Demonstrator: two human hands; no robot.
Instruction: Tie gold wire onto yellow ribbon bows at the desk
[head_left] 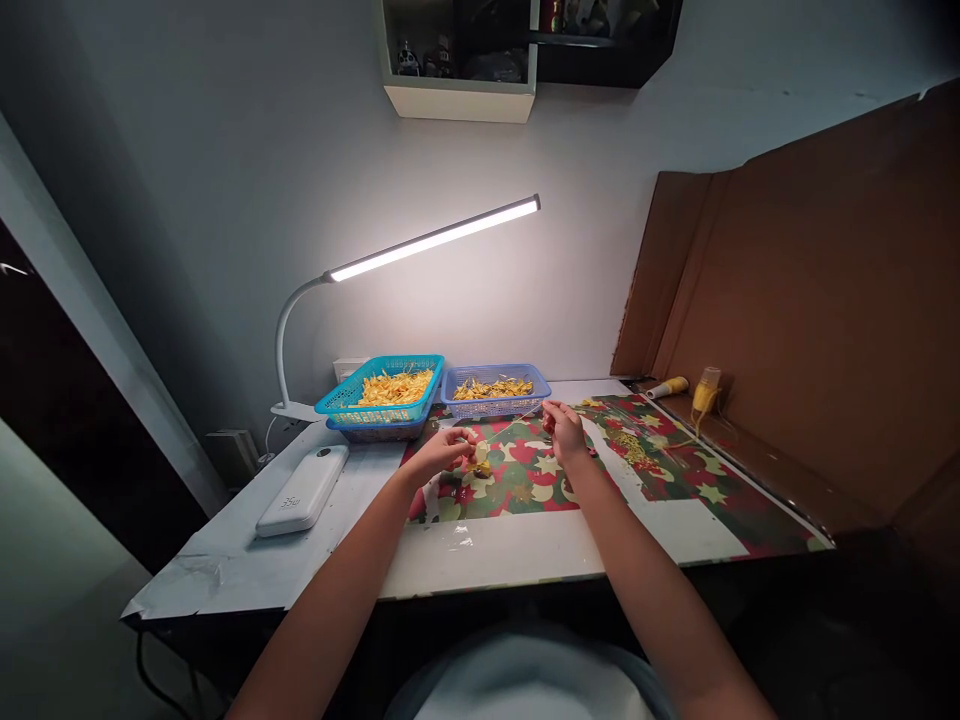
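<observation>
My left hand (448,452) is closed, its fingertips pinching a small yellow piece (482,467) that looks like a flower or tassel and has a dark part. A thin pale thread (511,425) slants up from there toward my right hand (564,432). My right fingers are pinched on the thread's far end, a little higher than the left hand. Both hands are over a camouflage-patterned sheet (525,485) with stars. Just beyond them stands a blue-purple basket (495,408) of yellow pieces. A turquoise basket (375,413) with more yellow pieces is at its left.
A white power bank (303,490) lies at the left, near a lit desk lamp (435,240). Thin yellow strands (634,450) lie on the right, with two yellow thread spools (705,392) (667,388) behind. Brown cardboard (795,310) walls the right side.
</observation>
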